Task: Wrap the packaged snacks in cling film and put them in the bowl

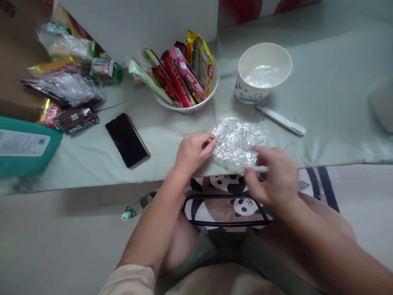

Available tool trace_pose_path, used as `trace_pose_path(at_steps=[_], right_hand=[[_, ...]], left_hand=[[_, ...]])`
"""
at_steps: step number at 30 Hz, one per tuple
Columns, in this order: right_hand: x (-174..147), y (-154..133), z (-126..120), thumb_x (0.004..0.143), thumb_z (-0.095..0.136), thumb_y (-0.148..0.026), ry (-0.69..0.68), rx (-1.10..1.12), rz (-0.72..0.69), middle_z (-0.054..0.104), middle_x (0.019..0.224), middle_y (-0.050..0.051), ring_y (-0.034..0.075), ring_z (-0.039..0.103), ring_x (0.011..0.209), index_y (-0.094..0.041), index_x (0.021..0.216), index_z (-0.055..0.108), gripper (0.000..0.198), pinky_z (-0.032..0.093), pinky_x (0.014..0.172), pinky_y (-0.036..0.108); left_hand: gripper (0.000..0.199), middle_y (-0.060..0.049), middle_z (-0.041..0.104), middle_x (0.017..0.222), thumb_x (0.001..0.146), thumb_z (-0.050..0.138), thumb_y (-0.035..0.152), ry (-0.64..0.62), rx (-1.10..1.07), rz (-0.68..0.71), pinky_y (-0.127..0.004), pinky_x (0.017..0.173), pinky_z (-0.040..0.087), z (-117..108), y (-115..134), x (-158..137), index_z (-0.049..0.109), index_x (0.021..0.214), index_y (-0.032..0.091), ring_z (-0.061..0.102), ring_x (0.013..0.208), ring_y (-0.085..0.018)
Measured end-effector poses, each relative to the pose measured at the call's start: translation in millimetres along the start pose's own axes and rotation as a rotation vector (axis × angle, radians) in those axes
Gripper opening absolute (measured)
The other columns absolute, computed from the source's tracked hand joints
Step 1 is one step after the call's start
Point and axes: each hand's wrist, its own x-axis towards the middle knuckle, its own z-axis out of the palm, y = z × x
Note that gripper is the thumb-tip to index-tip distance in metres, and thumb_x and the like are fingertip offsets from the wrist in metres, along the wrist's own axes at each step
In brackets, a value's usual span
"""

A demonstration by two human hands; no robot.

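A crumpled sheet of clear plastic wrap lies near the front edge of the cloth-covered table. My left hand pinches its left edge between thumb and forefinger. Over its lower right side is my right hand, a little smeared by motion, with thumb and forefinger apart and nothing plainly held. Behind the wrap stands a paper cup with more clear plastic inside. A white, slim utility knife rests beside the cup's base.
A white bowl of wrapped snack bars stands at the back. To its left lie a phone and several packaged snacks. A green container sits at far left. A plastic bottle is on the floor.
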Motion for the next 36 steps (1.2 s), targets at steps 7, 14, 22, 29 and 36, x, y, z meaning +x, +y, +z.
trace_pose_path(at_steps=[7,14,22,29,36], right_hand=[[1,5,35,0.102,0.04,-0.041,-0.401,-0.104,0.129,0.048,0.16,0.016,0.036,0.038,0.152,-0.012,0.153,0.047,0.059,0.035,0.121,0.057],[-14,25,38,0.101,0.041,-0.052,-0.369,-0.158,0.275,0.037,0.166,0.019,0.043,0.031,0.155,-0.019,0.16,0.033,0.068,0.023,0.123,0.07],[-10,1,28,0.094,0.053,-0.058,-0.372,-0.13,0.039,0.032,0.168,0.02,0.044,0.023,0.158,-0.016,0.158,0.038,0.079,0.021,0.124,0.067],[-9,2,25,0.091,0.057,-0.026,-0.595,-0.135,-0.117,0.042,0.164,0.012,0.038,0.038,0.152,-0.02,0.147,0.055,0.056,0.034,0.12,0.056],[-9,8,21,0.091,0.053,-0.021,-0.58,-0.109,-0.181,0.049,0.16,0.01,0.037,0.043,0.149,-0.021,0.139,0.061,0.048,0.037,0.119,0.055]], left_hand=[[0.024,-0.003,0.074,0.075,0.096,0.058,0.032,-0.003,0.125,0.058,-0.029,0.064,0.042,5,-3,1,0.078,0.088,0.02,0.061,0.067,-0.015],[0.021,-0.003,0.073,0.076,0.095,0.061,0.032,-0.021,0.2,-0.008,-0.03,0.064,0.04,6,-2,2,0.077,0.087,0.023,0.062,0.07,-0.016],[0.028,-0.005,0.066,0.104,0.09,0.067,0.021,0.029,0.255,-0.091,-0.031,0.071,0.047,5,5,3,0.07,0.117,0.023,0.059,0.074,-0.016],[0.042,-0.009,0.051,0.142,0.083,0.056,0.002,0.057,0.334,0.117,-0.047,0.103,0.048,6,-3,-2,0.073,0.112,0.026,0.056,0.113,-0.027],[0.028,-0.016,0.056,0.133,0.083,0.06,0.007,0.285,0.353,-0.072,-0.053,0.104,0.048,-4,-17,2,0.073,0.105,0.019,0.058,0.116,-0.033]])
